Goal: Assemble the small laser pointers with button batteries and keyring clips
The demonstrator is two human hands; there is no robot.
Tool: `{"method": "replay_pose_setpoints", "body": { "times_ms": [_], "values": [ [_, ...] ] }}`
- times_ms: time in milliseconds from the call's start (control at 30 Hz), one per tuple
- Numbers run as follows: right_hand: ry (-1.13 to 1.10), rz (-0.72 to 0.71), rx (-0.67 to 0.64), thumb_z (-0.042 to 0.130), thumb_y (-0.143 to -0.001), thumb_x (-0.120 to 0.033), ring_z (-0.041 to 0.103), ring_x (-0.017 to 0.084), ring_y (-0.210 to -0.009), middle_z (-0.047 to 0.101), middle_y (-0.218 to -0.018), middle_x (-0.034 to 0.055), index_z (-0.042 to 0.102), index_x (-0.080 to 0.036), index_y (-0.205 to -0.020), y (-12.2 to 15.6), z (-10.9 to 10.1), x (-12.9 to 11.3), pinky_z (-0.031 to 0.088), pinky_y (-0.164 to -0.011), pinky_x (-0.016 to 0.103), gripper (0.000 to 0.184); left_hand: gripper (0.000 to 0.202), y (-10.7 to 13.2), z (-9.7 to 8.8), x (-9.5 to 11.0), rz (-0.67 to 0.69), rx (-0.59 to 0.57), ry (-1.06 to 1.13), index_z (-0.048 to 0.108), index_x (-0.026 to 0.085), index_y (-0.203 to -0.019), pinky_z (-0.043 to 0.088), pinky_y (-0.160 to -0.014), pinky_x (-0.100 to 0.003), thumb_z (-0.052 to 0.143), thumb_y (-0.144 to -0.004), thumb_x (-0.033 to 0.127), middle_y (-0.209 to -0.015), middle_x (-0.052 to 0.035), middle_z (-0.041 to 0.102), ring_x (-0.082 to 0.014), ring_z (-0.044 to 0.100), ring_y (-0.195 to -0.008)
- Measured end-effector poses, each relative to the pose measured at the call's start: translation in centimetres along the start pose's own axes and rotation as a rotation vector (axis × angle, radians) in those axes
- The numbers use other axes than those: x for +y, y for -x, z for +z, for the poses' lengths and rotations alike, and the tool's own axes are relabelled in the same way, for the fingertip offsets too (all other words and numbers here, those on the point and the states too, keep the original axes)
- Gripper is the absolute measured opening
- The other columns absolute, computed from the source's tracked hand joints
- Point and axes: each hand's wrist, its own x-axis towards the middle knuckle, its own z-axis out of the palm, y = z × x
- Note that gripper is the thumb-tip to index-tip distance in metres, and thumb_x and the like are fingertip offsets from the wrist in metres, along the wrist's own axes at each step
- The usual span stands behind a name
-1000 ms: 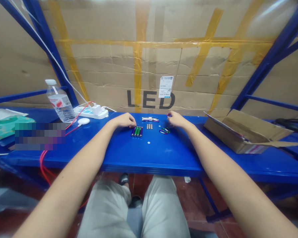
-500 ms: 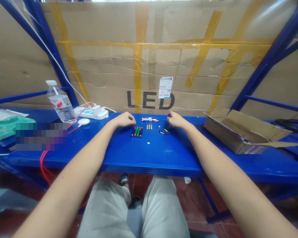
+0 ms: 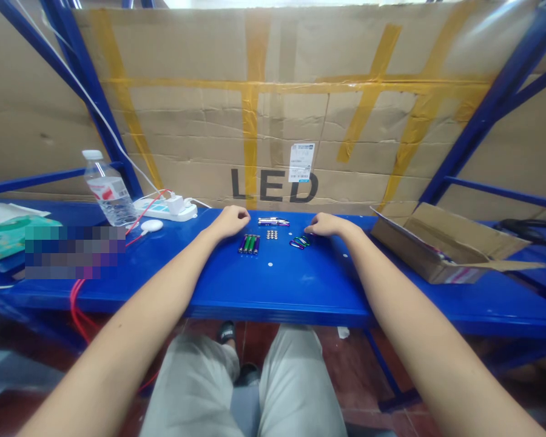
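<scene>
On the blue shelf (image 3: pixel 273 285) lies a row of small green and purple tubes (image 3: pixel 250 243). Behind them are a cluster of small round metal cells (image 3: pixel 272 234) and a few silver and purple tubes (image 3: pixel 273 222) lying sideways. My left hand (image 3: pixel 231 220) rests curled on the shelf just left of the row, touching nothing I can make out. My right hand (image 3: pixel 325 225) lies on the shelf with fingers bent, right beside a little heap of coloured clips (image 3: pixel 300 241). Whether it holds anything is hidden.
A water bottle (image 3: pixel 109 189), a white power strip (image 3: pixel 166 208) with red cable and a white puck (image 3: pixel 151 226) stand at the left. An open cardboard box (image 3: pixel 441 249) lies at the right. A taped cardboard sheet marked LED (image 3: pixel 273 121) closes the back.
My right hand has come down from near the back of the shelf to rest beside the clips. The small purple piece seen at its fingertips no longer shows. My left hand has barely moved.
</scene>
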Motion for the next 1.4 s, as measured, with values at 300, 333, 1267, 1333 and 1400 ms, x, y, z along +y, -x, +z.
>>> {"method": "replay_pose_setpoints", "body": {
  "times_ms": [300, 333, 1267, 1333, 1400],
  "values": [
    [-0.098, -0.224, 0.08, 0.055, -0.073, -0.007, 0.066, 0.017, -0.082, 0.076, -0.093, 0.0047, 0.077, -0.018, -0.106, -0.6, 0.6, 1.2, 0.047, -0.073, 0.023, 0.041, 0.021, 0.0, 0.0, -0.4, -0.008, 0.006, -0.014, 0.075, 0.018, -0.081, 0.05, -0.084, -0.033, 0.055, -0.078, 0.021, -0.093, -0.0067, 0.076, -0.0221, 0.067, -0.088],
    [-0.116, -0.243, 0.068, 0.055, -0.073, -0.007, 0.065, 0.017, -0.08, 0.076, -0.092, 0.0044, 0.078, -0.018, -0.103, -0.7, 0.7, 1.4, 0.047, -0.072, 0.023, 0.04, 0.021, 0.0, 0.0, -0.4, -0.012, 0.005, -0.013, 0.075, 0.018, -0.081, 0.05, -0.084, -0.033, 0.055, -0.078, 0.021, -0.093, -0.0068, 0.076, -0.0222, 0.067, -0.088],
    [-0.094, -0.237, -0.043, 0.06, -0.071, -0.011, 0.057, 0.013, -0.061, 0.067, -0.071, 0.0027, 0.07, -0.016, -0.08, -0.4, 0.4, 1.1, 0.043, -0.057, 0.024, 0.014, 0.021, 0.1, -0.2, -0.3, -0.038, 0.001, -0.044, 0.075, 0.018, -0.082, 0.05, -0.082, -0.032, 0.054, -0.077, 0.02, -0.091, -0.0068, 0.076, -0.0218, 0.068, -0.087],
    [-0.094, -0.235, -0.041, 0.061, -0.071, -0.012, 0.057, 0.013, -0.061, 0.067, -0.07, 0.0024, 0.07, -0.016, -0.08, -0.4, 0.4, 1.1, 0.043, -0.058, 0.024, 0.013, 0.021, 0.1, -0.2, -0.3, -0.041, 0.0, -0.046, 0.075, 0.018, -0.082, 0.05, -0.082, -0.031, 0.054, -0.077, 0.02, -0.091, -0.0065, 0.077, -0.0214, 0.068, -0.087],
    [-0.097, -0.232, -0.04, 0.062, -0.07, -0.012, 0.057, 0.013, -0.06, 0.066, -0.069, 0.0021, 0.07, -0.016, -0.079, -0.4, 0.4, 1.1, 0.043, -0.058, 0.024, 0.012, 0.021, 0.1, -0.2, -0.4, -0.041, 0.001, -0.044, 0.075, 0.018, -0.082, 0.05, -0.082, -0.031, 0.054, -0.077, 0.02, -0.091, -0.0065, 0.077, -0.0214, 0.068, -0.087]
  ]
}}
